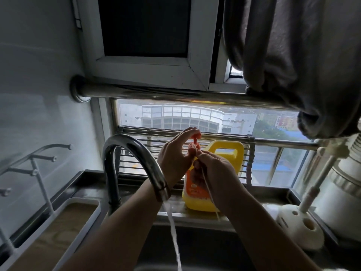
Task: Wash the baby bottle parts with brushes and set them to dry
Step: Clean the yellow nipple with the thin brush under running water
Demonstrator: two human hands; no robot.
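Rod: thin white rod (209, 190), straw or slim brush, can't tell which. Top end sits in R fingertips just under the pump spout; the rest slants down-right across the R wrist to the btl's base.
R hand: right hand (216, 169) has fingers curled and pinches the rod's top end. It is held up in front of the btl, above the ledge.
L hand: left hand (173, 153) is raised beside R hand, thumb touching R fingertips. Fingers are nearly straight and laid on top of the pump head, not wrapped round it.
Pump: orange pump head (196, 136) under L fingertips, stem partly hidden by the fingers.
Btl: yellow detergent bottle (232, 151), orange label, upright on the ledge (195, 216) behind the sink, against the window bars.
Tap: curved steel faucet (134, 147), spout over L forearm. Water stream (172, 227) runs down betw. the forearms.
Sink: dark basin (205, 245) below; contents can't be made out.
Left side: white-rimmed tray (82, 204) w/ wire rack above it.
Right side: white stand w/ holes (298, 227) on the counter, a white handle rising from it.
Above: grey cloth (302, 55) draped over a steel rail (156, 92).
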